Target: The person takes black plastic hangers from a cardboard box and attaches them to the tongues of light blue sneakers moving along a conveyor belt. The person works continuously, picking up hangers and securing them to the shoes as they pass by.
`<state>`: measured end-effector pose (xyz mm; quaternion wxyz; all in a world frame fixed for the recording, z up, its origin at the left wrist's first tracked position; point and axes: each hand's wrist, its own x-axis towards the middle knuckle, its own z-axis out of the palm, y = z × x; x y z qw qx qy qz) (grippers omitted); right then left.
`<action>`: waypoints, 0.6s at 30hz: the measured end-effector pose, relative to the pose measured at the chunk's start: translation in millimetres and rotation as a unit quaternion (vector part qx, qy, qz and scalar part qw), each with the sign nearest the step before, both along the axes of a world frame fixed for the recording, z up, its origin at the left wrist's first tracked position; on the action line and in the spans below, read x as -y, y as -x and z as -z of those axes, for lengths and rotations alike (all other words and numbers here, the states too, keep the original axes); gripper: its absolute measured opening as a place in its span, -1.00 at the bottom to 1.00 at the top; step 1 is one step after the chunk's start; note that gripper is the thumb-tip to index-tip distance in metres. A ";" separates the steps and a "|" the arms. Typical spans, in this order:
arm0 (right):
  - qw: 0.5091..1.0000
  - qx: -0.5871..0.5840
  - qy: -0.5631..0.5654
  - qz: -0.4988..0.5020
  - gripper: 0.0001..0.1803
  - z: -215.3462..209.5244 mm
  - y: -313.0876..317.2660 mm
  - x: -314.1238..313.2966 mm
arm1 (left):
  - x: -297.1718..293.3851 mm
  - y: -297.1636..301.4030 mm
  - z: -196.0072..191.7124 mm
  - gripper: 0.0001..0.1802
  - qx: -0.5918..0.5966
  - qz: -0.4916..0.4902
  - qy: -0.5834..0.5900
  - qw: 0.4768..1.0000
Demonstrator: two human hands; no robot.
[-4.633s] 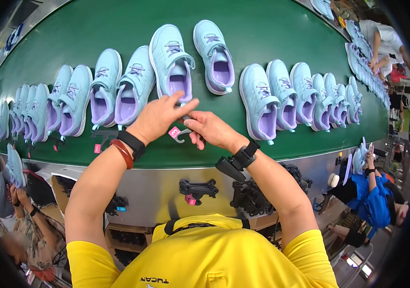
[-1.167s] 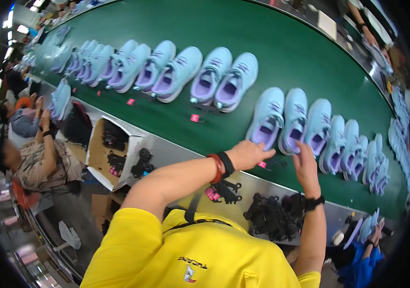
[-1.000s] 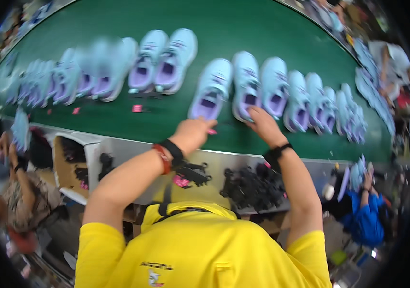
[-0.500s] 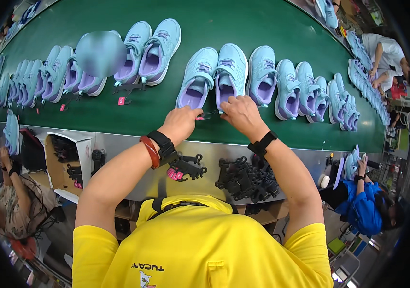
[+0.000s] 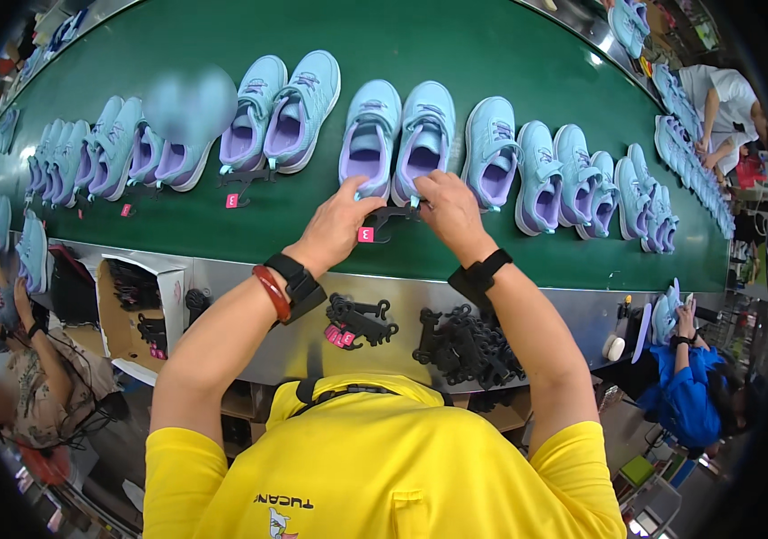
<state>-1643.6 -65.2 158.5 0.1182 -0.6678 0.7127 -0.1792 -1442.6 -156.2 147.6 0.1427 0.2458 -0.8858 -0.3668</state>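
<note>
Two light-blue sneakers with lilac linings, a left one [image 5: 373, 117] and a right one [image 5: 426, 117], lie side by side before me, heels toward me. A black plastic shoe hanger [image 5: 395, 214] with a pink tag [image 5: 366, 234] spans their heels. My left hand [image 5: 341, 226] is closed at the hanger's left end, fingertips against the left sneaker's heel. At its other end my right hand [image 5: 454, 217] pinches beside the right sneaker's heel. My fingers partly hide both hanger ends.
More sneaker pairs line the green work surface [image 5: 402, 45] on both sides, some with hangers. Loose black hangers [image 5: 465, 346] and tagged hangers [image 5: 357, 319] lie on the metal ledge. An open carton [image 5: 173, 314] stands left. Co-workers work at left, right [image 5: 685, 386] and far right.
The two sneakers have straightened to sit more parallel. The hanger and its pink tag now show clearly between my hands. My left hand has turned slightly.
</note>
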 end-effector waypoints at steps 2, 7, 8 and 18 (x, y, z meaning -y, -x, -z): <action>0.996 0.034 0.041 0.065 -0.62 5.3 -4.9 -8.0 | 3.8 2.8 4.2 -0.44 0.021 0.026 0.013 0.999; 0.989 0.103 0.047 0.091 -0.69 10.6 -29.7 -66.9 | 3.1 -7.7 -6.7 -0.41 0.069 -0.013 0.105 0.992; 0.990 0.137 -0.033 0.032 -0.81 12.5 -46.6 -79.4 | 3.1 -5.5 -10.7 -0.46 0.046 -0.024 0.120 0.991; 0.978 0.136 -0.121 -0.101 -0.73 41.3 -118.8 -143.0 | -47.7 91.5 -23.5 -0.69 -0.013 0.062 0.059 0.996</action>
